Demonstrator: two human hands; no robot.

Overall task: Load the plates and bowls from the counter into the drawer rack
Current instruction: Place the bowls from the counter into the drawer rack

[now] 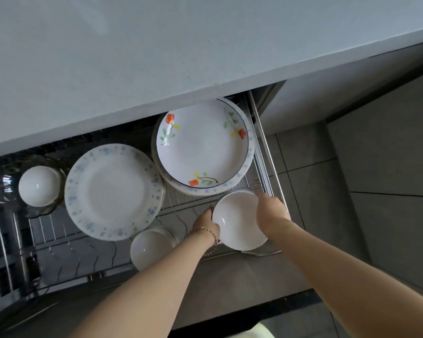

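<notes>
Nearly done, we judge: we see no dishes on bench (156, 57); floral plate (203, 147), blue-rimmed plate (112, 191), bowl stack (149, 250) already sit in drawer rack (175, 206). Left grip (206, 223) and right grip (271, 212) clasp white bowl (238, 220) by rim, at 4 o'clock of rack. Remaining: seat it.

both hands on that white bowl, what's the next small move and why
Probably lower the white bowl straight down onto the wire rack beneath it. The left hand and right hand grip its rim over the front right corner, where bare wire shows between the flowered plate and the stacked bowls.
</notes>
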